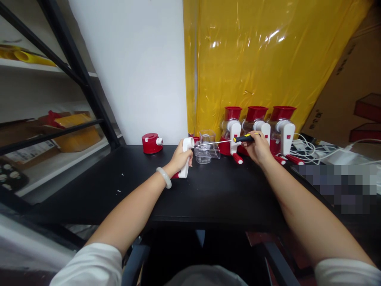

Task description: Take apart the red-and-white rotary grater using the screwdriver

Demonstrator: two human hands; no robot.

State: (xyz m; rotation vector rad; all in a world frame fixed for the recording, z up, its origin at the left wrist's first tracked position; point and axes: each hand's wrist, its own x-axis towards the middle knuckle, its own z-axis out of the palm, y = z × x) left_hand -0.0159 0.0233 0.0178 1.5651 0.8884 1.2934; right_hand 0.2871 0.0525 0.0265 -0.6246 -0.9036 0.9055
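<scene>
My left hand (179,159) is wrapped round a white crank arm (185,169) with a red handle at its lower end. In my right hand (259,149) is a screwdriver (245,138) with a yellow and black handle. Its long metal shaft points left, and the tip meets the round white end of the crank arm; the exact contact is too small to tell. Behind the shaft stands a clear plastic housing (205,153). A red round base (152,143) with a white knob sits to the left on the black table (205,198).
Three red and white crank machines (232,131) stand at the back right. White cables (309,153) and a pixelated patch lie further right. Shelves (59,159) with boxes are at left, behind a black metal frame (80,75). Yellow wrapping (253,59) rises behind the table.
</scene>
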